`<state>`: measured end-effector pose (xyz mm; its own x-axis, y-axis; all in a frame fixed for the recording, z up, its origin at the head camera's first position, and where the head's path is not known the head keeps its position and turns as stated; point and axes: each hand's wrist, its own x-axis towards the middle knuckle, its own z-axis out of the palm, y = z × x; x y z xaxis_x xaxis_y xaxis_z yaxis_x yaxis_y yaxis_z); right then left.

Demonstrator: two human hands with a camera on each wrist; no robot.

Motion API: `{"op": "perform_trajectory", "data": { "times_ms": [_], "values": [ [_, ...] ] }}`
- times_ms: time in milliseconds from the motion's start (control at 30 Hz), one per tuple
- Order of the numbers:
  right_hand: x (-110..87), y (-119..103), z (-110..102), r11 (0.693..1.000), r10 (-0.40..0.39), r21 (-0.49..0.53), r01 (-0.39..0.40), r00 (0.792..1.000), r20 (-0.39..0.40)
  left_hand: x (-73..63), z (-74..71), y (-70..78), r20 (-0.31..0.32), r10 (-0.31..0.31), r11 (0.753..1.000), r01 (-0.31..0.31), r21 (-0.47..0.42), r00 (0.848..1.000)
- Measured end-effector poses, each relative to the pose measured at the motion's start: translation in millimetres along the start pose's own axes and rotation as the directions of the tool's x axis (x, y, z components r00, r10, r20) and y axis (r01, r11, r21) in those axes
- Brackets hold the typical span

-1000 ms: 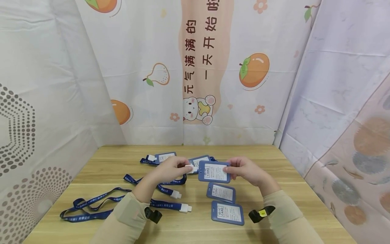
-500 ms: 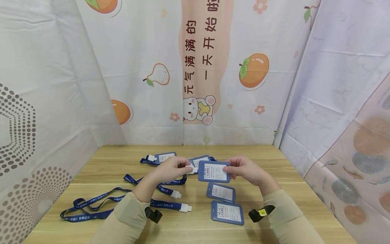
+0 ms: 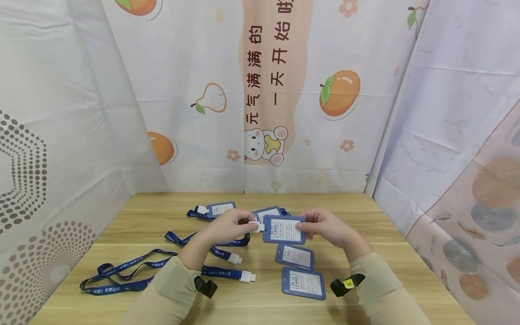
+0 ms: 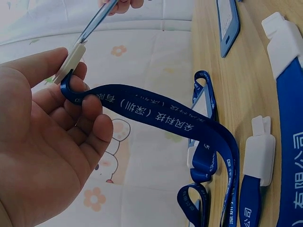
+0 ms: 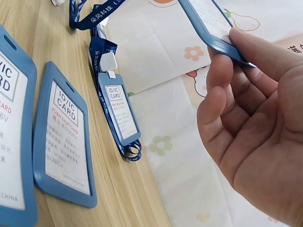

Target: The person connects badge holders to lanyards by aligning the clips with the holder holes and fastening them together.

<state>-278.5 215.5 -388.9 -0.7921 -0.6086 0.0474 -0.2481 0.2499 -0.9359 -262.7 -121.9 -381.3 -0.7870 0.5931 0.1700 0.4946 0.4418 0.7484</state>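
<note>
Between thumb and fingers, my left hand (image 3: 227, 224) pinches the white plastic clip (image 4: 71, 62) of a lanyard. Its dark blue printed strap (image 4: 156, 112) loops out from under the fingers and hangs down to the table. My right hand (image 3: 327, 226) pinches the far end of a blue badge holder (image 3: 284, 231) with a white card in it, thumb on the front face. The clip's tip meets the holder's slotted end, the two in line above the table. In the right wrist view only the held end of the holder shows, near the fingertips.
Two loose badge holders (image 3: 304, 283) lie on the wooden table (image 3: 252, 307) below the held one. Blue lanyards (image 3: 122, 264) with white clips (image 3: 245, 276) lie at left. Farther back are badge holders with lanyards, one at back left (image 3: 221, 209). A printed cloth (image 3: 195, 135) hangs behind.
The badge holder has shifted slightly left and down toward the clip, and its tilt has changed a little. Both hands keep the same grips; the things on the table have not moved.
</note>
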Motion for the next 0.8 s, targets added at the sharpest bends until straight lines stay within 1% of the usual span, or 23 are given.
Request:
{"op": "perform_trajectory", "data": {
  "times_ms": [367, 600, 800],
  "values": [
    [1.5, 2.5, 2.2, 1.0, -0.005, 0.012, 0.005, 1.0, 0.003, 0.7, 2.4, -3.3, 0.013, 0.008, 1.0, -0.008, -0.004, 1.0],
    [1.1, 0.2, 2.9, 1.0, -0.018, 0.018, 0.018, 1.0, 0.006, 1.4, 3.8, -2.2, 0.021, 0.031, 0.999, -0.031, -0.021, 0.999],
    [0.7, -3.0, 5.4, 0.999, -0.012, 0.042, 0.012, 1.0, -0.001, 0.6, 4.0, -2.5, 0.032, 0.027, 0.999, -0.026, -0.03, 0.999]
  ]
}}
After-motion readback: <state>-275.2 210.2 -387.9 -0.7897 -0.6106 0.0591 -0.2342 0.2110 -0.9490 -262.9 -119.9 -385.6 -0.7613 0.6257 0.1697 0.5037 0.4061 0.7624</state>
